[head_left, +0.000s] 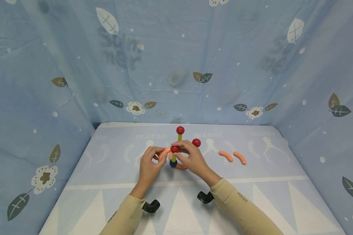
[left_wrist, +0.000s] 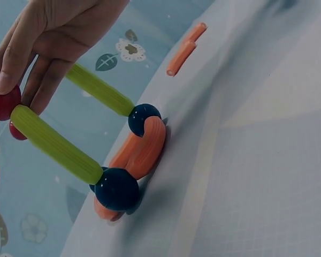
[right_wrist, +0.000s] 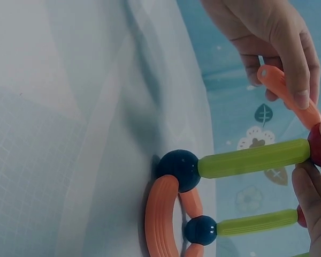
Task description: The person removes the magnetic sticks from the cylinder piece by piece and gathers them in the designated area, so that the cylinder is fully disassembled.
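My left hand (head_left: 150,163) pinches a curved orange magnetic stick (right_wrist: 286,91), tilted, with one end against a red ball (head_left: 175,149). Thumb and fingers of my right hand (head_left: 195,160) grip that red ball, which tops an upright green stick (right_wrist: 254,158). Below, the green stick stands on a dark blue ball (left_wrist: 116,189). Curved orange sticks (left_wrist: 150,147) join the blue balls in a ring on the table. Two further red balls rise behind, one at the back (head_left: 180,130) and one at the right (head_left: 196,142), partly hidden by my right hand.
To the right of the structure lie two loose curved orange sticks, one nearer (head_left: 226,156) and one farther right (head_left: 239,158). A patterned cloth covers the table (head_left: 111,202). Blue printed curtains (head_left: 176,65) enclose its back and sides.
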Demonstrator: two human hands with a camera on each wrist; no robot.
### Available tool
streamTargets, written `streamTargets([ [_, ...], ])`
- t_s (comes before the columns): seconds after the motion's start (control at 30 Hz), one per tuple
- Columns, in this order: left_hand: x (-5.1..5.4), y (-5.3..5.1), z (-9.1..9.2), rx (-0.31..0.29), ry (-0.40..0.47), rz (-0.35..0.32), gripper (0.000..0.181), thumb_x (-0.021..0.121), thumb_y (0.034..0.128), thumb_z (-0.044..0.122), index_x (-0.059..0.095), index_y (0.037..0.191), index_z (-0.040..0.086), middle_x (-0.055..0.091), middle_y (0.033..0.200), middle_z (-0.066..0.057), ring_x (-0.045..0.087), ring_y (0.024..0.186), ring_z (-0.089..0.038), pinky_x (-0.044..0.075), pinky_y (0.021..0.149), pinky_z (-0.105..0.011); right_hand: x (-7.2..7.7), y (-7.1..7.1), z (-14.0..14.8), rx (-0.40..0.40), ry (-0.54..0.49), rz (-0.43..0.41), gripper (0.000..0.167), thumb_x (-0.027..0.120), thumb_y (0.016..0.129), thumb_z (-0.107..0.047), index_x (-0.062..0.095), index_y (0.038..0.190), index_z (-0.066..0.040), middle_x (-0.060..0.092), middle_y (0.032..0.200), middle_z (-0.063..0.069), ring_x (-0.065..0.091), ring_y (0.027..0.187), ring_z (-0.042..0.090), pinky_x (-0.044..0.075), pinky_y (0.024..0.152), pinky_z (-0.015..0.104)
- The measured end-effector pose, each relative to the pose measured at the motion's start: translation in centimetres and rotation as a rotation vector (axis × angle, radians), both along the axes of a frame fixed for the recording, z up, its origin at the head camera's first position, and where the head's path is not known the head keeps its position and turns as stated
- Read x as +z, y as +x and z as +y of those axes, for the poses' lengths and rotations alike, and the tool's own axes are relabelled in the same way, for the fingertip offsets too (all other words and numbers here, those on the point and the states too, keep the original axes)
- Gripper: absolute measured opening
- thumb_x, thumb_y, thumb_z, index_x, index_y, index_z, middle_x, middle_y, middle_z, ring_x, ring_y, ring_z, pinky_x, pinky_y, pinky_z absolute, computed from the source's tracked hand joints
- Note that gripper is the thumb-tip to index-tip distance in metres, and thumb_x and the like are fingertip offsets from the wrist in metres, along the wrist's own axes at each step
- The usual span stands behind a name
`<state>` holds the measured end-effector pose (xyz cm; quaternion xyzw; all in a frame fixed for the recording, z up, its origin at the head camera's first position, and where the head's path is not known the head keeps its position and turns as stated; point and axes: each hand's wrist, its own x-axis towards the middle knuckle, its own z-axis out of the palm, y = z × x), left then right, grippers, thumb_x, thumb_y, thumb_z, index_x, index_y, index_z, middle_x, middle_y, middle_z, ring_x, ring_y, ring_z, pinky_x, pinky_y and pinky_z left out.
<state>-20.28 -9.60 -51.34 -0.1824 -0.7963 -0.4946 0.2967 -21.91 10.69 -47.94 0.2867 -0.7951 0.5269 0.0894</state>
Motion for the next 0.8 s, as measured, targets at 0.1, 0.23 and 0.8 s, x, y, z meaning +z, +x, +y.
streamTargets([
  [0.1, 0.0, -0.1, 0.0, 0.019, 0.008, 0.002, 0.02, 0.078, 0.0887, 0.01, 0.074, 0.108, 0.012, 0.067, 0.101, -0.001, 0.06, 0.08, -0.013, 0.055, 0.068, -0.029, 0.0, 0.0, 0.0, -0.003, -0.004, -0.002, 0.032, 0.074, 0.093, -0.007, 0.067, 0.124, -0.012, 0.064, 0.125, 0.0, 0.064, 0.113, 0.014, 0.054, 0.096, 0.029],
  [0.23, -0.1, -0.3, -0.3, 0.062, 0.033, -0.025, 0.02, 0.079, 0.0877, 0.009, 0.074, 0.107, 0.011, 0.068, 0.102, 0.0, 0.062, 0.08, -0.013, 0.056, 0.068, -0.031, 0.1, 0.1, -0.1, -0.007, -0.008, -0.001, 0.034, 0.075, 0.092, -0.005, 0.067, 0.125, -0.012, 0.064, 0.124, 0.001, 0.065, 0.112, 0.016, 0.055, 0.095, 0.031],
  [0.8, -3.6, -1.9, -4.4, 0.271, -0.031, -0.242, 0.018, 0.08, 0.0848, 0.009, 0.075, 0.102, 0.01, 0.066, 0.095, -0.005, 0.062, 0.084, -0.021, 0.048, 0.075, -0.038, 0.0, 0.1, 0.1, -0.005, -0.011, -0.025, 0.036, 0.074, 0.093, -0.006, 0.066, 0.127, -0.013, 0.064, 0.124, -0.001, 0.065, 0.111, 0.014, 0.055, 0.095, 0.03],
])
